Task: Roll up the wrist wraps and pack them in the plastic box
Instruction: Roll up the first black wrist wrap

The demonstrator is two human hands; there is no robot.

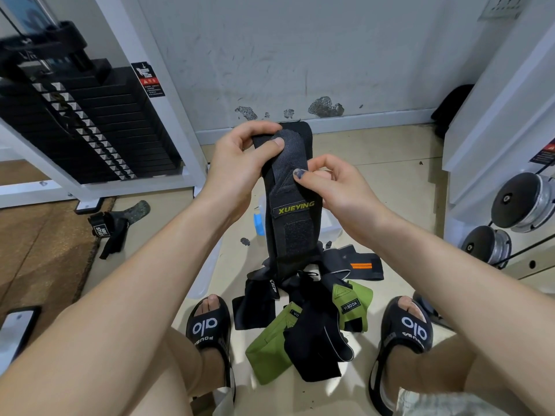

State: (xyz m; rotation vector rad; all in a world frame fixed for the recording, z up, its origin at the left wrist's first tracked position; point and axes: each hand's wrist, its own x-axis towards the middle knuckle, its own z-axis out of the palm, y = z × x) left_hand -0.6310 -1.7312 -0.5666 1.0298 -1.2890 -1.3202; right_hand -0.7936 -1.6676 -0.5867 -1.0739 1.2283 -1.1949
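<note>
I hold a black wrist wrap (292,211) with a yellow XUEYING label upright in front of me. My left hand (240,157) pinches its top end, thumb on the folded grey tip. My right hand (330,181) grips its right edge a little lower. The wrap's lower end hangs down to a pile of black and green wrist wraps (303,322) on the floor between my feet. Behind the held wrap lies the clear plastic box (329,228), mostly hidden, with a blue clasp (259,225) showing.
A black weight stack (90,124) in a white frame stands at the left. Another strap (115,225) lies on the floor beside it. Round weights (522,202) sit at the right. A clear lid (207,274) lies by my left foot. A phone (15,331) lies lower left.
</note>
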